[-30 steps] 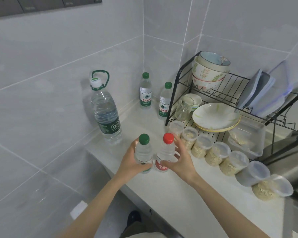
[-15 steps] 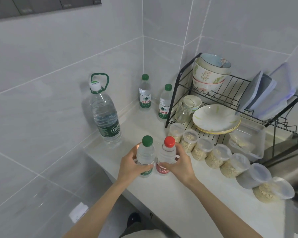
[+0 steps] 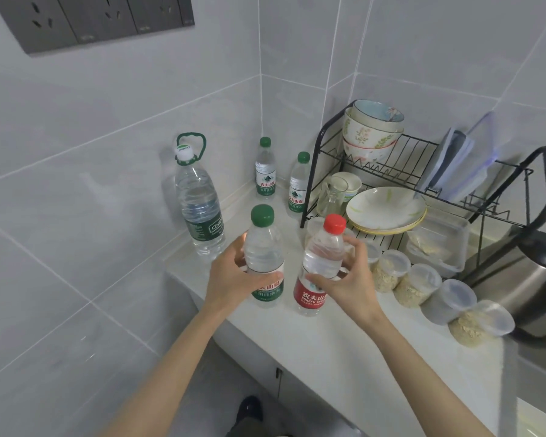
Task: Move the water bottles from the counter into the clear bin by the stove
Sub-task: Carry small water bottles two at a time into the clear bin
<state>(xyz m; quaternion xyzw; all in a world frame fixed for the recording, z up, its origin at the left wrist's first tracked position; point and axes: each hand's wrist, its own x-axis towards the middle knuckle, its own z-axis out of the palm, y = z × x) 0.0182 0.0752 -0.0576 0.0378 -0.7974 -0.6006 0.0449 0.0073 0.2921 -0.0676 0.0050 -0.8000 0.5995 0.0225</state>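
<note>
behind l hand (image 3: 230, 280), green-cap btl (image 3: 263, 244) label part hidden

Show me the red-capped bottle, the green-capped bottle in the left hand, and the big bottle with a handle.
red-capped bottle (image 3: 323, 255): head view, clear body above label
held green-capped bottle (image 3: 263, 250): head view, clear body below cap
big handled bottle (image 3: 199, 200): head view, middle of body

One head-worn wide-angle camera looks forward and down, close over the counter (image 3: 316, 345). The tiled wall corner (image 3: 261, 58) sits at upper centre.
</note>
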